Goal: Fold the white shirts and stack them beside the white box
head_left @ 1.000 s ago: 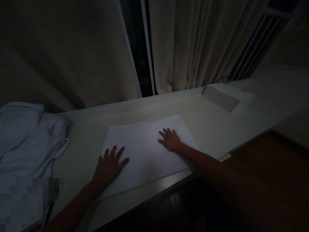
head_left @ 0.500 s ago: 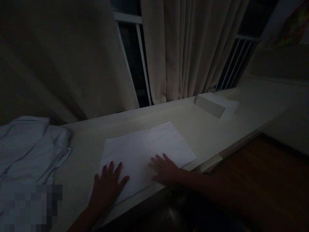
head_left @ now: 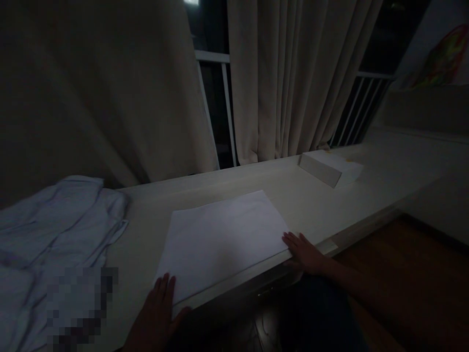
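Folded white cloth (head_left: 223, 234) lying flat on the bench (head_left: 330, 205) — left hand (head_left: 157, 318) at its near-left corner, right hand (head_left: 306, 252) at its near-right corner, both grips spread flat, clasping nothing; rumpled garment (head_left: 54, 230) well left.

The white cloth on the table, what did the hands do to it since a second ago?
Both hands slid off the top of it toward the near corners. The left hand now rests at the near left corner of the folded white cloth, and the right hand at the near right corner, both flat with fingers open. The cloth stayed flat on the table; the box and the pile of laundry stayed put.
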